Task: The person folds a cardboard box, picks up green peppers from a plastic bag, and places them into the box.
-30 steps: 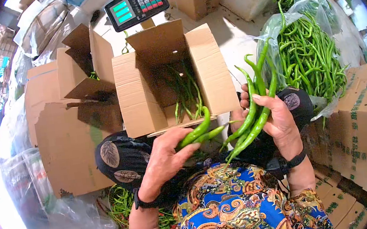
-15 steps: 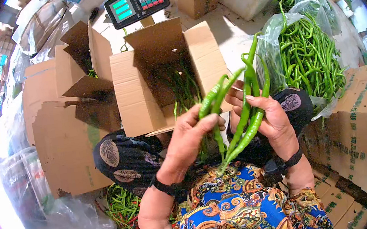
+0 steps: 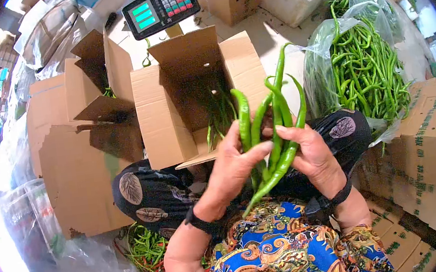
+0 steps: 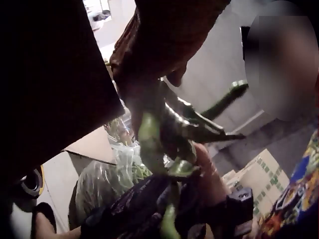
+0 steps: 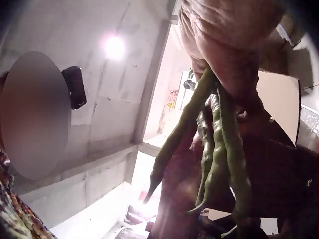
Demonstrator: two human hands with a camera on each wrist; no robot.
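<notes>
Fingers (image 3: 256,148) of your left hand (image 3: 232,169) and right hand (image 3: 312,157) are both clasping the pepper bunch (image 3: 274,129) above your lap, its long axis running from you toward the open box (image 3: 171,103) just beyond.

The peppers (image 3: 276,129) have smooth, waxy, glossy skin that catches the light. Just behind them the box (image 3: 165,120) is matt brown corrugated cardboard, with raw, fibrous cut edges on its flaps. Right of the box, the bag (image 3: 327,53) is thin clear plastic film, crinkled and shiny. Behind the box, the scale (image 3: 161,5) has a dark, hard plastic face with a glossy display and coloured keys. Behind and right of the box, the crate (image 3: 294,1) looks like matt white foam. Below the peppers, the dress (image 3: 290,251) is patterned printed cloth.
</notes>
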